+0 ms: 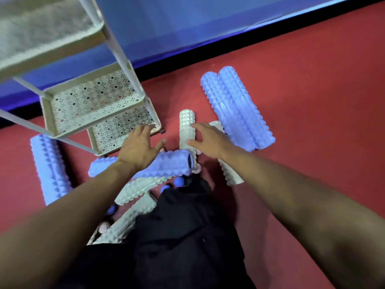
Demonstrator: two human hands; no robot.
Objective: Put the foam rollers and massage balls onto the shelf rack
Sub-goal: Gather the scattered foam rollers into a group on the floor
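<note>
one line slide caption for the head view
Both open hands reach over foam rollers scattered on red floor beside an empty shelf rack.

I'm in what looks like a gym or fitness studio: red carpeted floor (302, 84) under my hands, ridged purple foam rollers (237, 107) beyond my right hand, blue-lit wall (187, 21) with black skirting (208, 51) farther ahead.

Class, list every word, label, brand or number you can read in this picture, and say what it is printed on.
None: no readable text shows on the knobbly blue foam rollers, the white foam rollers, the perforated cream metal shelf rack or the red floor.
</note>
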